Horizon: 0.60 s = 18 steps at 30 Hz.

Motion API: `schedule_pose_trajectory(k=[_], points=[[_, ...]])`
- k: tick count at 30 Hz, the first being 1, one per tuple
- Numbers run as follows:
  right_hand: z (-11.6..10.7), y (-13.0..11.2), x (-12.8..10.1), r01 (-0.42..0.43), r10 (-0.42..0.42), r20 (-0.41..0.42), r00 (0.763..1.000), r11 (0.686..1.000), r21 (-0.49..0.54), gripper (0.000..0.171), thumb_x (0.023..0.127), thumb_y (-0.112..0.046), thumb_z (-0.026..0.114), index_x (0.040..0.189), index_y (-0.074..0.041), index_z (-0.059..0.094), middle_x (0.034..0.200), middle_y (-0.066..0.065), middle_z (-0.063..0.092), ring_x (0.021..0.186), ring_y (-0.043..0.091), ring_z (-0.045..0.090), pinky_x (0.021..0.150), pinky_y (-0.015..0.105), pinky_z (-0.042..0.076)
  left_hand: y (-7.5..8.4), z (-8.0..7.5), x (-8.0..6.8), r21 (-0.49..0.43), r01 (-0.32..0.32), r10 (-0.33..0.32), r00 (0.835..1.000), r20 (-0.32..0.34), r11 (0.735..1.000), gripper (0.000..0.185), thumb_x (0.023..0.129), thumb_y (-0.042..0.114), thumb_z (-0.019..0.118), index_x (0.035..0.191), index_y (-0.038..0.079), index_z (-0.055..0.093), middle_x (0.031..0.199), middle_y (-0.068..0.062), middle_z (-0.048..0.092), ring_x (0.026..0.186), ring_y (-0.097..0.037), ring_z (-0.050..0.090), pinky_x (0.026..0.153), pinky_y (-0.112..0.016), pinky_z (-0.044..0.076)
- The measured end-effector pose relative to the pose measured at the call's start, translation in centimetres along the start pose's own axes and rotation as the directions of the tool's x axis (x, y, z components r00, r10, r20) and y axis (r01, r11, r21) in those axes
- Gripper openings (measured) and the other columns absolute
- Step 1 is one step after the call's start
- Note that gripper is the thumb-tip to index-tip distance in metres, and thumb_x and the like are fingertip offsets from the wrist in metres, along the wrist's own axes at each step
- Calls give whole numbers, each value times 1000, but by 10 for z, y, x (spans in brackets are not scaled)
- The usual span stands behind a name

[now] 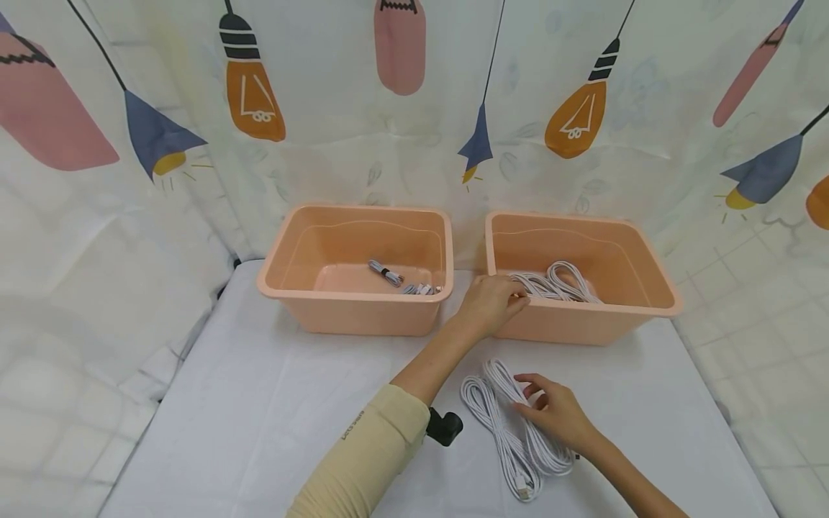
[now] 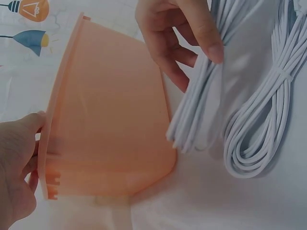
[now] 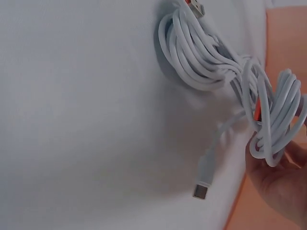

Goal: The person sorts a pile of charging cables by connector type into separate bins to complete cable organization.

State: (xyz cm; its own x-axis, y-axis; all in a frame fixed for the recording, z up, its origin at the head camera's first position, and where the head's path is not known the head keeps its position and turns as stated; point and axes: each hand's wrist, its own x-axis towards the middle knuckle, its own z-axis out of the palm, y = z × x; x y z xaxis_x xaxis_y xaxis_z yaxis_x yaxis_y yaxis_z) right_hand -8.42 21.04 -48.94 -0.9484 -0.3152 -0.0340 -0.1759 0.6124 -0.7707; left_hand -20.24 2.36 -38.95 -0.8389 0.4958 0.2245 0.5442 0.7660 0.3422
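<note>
Two peach plastic bins stand at the back of the white table. My left hand [image 1: 495,302] reaches forward and curls over the near rim of the right bin [image 1: 583,306], its thumb on the outside wall [image 2: 110,110]. Inside that bin lies a white cable coil [image 1: 560,284]. Closer to me, my right hand [image 1: 550,410] grips one white cable bundle [image 2: 201,105] on the table, thumb on top. A second white bundle [image 2: 259,134] lies right beside it, untouched. A loose USB plug [image 3: 201,189] trails from the cables.
The left bin [image 1: 350,291] holds two small tied cables [image 1: 388,273]. A curtain printed with light bulbs hangs close behind both bins. Bare white tabletop [image 1: 259,403] spreads to the left in front of the bins. A black wrist-camera mount [image 1: 443,426] sits under my left forearm.
</note>
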Motion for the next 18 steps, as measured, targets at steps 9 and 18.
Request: schedule_pose_trajectory(k=[9, 18], points=[[-20, -6, -5, 48, -48, 13, 999, 999, -23, 47, 89, -9, 84, 130, 3, 67, 96, 5, 70, 69, 2, 60, 60, 23, 52, 0, -1, 0, -7, 5, -5, 1000, 5, 1000, 20, 106, 32, 66, 112, 22, 82, 106, 9, 80, 103, -11, 69, 97, -36, 49], [-44, -7, -10, 142, -142, 11, 990, 987, -75, 46, 87, -6, 84, 129, 1, 67, 96, 5, 69, 67, 0, 59, 57, 24, 53, 1, -2, 0, -21, 13, -13, 1000, 13, 1000, 21, 106, 32, 65, 113, 21, 82, 107, 8, 79, 104, -12, 69, 99, -37, 48]])
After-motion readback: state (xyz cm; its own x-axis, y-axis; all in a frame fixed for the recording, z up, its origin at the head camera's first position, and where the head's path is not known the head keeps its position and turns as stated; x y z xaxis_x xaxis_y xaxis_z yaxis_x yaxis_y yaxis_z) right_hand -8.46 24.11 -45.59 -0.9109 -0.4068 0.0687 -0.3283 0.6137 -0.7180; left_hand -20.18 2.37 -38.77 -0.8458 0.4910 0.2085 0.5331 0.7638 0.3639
